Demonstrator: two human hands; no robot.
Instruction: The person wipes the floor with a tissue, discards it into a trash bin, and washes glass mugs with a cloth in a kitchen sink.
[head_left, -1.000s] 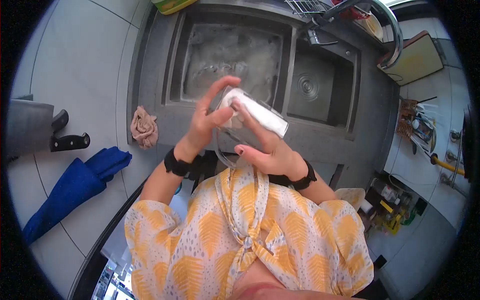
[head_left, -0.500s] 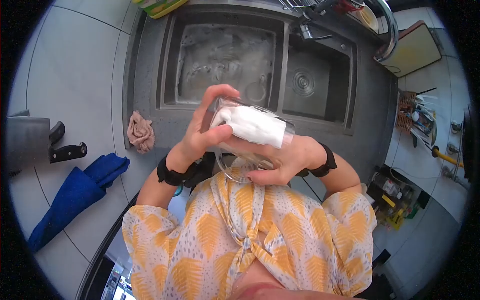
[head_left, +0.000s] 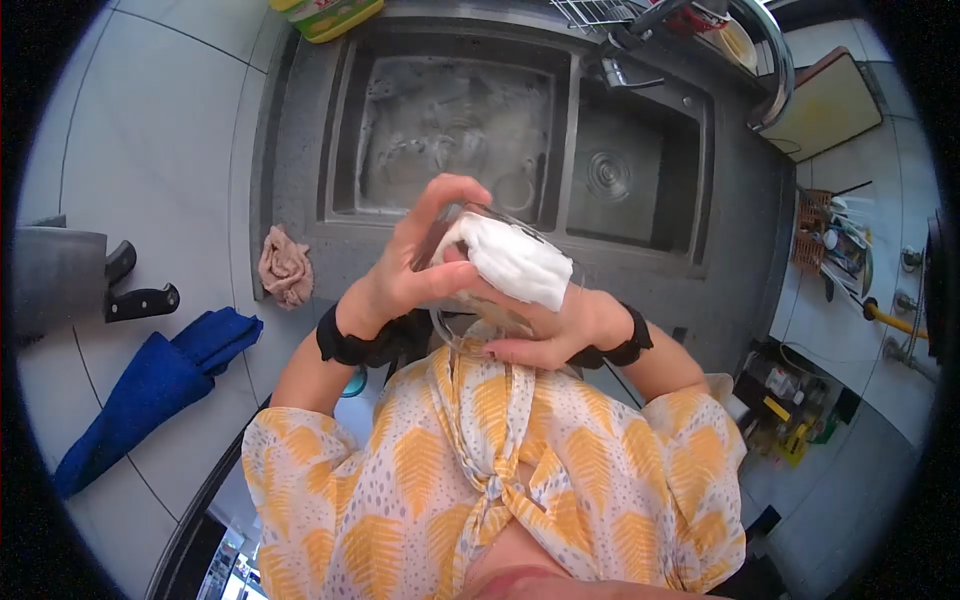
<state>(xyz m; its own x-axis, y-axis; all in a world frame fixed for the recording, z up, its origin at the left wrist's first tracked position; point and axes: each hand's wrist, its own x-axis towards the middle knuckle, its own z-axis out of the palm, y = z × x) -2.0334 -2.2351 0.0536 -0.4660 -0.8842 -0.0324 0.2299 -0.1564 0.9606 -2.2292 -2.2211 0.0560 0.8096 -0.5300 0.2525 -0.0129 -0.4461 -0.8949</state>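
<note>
A clear glass vessel with a handle (head_left: 445,325) lies tilted between my hands, over the front edge of the sink counter. White cloth (head_left: 520,262) shows bunched at the glass; whether all of it is inside is hard to tell. My left hand (head_left: 415,255) is curled round the left end of the glass, its thumb beside the cloth. At the right end, my right hand (head_left: 565,325) wraps the glass from below, its thumb near the handle and its other fingers partly hidden.
Beyond my hands is a double sink (head_left: 572,150) with a faucet (head_left: 620,75). Left are a pink rag (head_left: 286,267), a blue towel (head_left: 160,385) and knives (head_left: 140,302). A cutting board (head_left: 825,105) and utensil basket (head_left: 812,230) stand right.
The white cloth has shifted and turned slightly at the glass, with its right end now lower. My right hand has moved a little left, and both hands still hold the glass.
</note>
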